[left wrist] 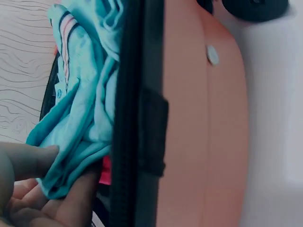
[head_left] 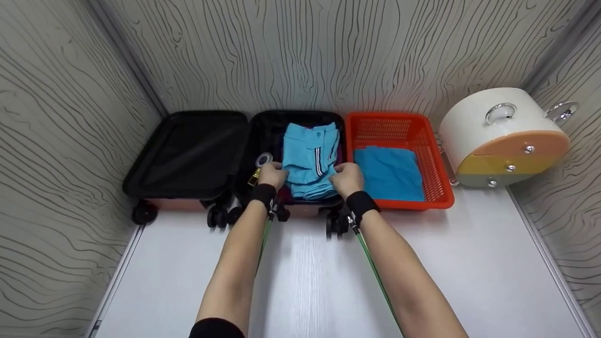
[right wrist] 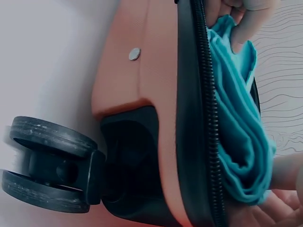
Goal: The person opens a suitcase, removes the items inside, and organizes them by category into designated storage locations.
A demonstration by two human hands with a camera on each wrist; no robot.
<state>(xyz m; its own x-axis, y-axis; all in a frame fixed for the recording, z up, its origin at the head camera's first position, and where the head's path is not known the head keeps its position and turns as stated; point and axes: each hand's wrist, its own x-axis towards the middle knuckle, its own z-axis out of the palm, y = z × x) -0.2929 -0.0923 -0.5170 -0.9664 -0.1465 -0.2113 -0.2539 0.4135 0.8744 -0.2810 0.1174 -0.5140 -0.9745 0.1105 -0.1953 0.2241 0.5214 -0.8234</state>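
Our left hand [head_left: 272, 174] pinches the near left corner of the folded blue garment [head_left: 307, 149], with the thumb above and the fingers below. Our right hand [head_left: 347, 179] pinches the near right corner in the same manner. So the garment lies between our two hands and extends forward from them; its long axis runs away from us, and neither hand is clearly nearer.

The garment is inside the right half [head_left: 268, 131] of the open suitcase, above something dark red which is mostly covered, so we cannot tell what it is. Just beside our left hand, in the same half, are one pale ring [head_left: 264, 154] and one yellow item [head_left: 254, 177].

Counting outward, we find one garment in our hands, two suitcase halves, the left one [head_left: 188, 155] being black inside, one red basket [head_left: 413, 205] with one blue cloth [head_left: 389, 173], and one white box [head_left: 493, 126] having three drawers.
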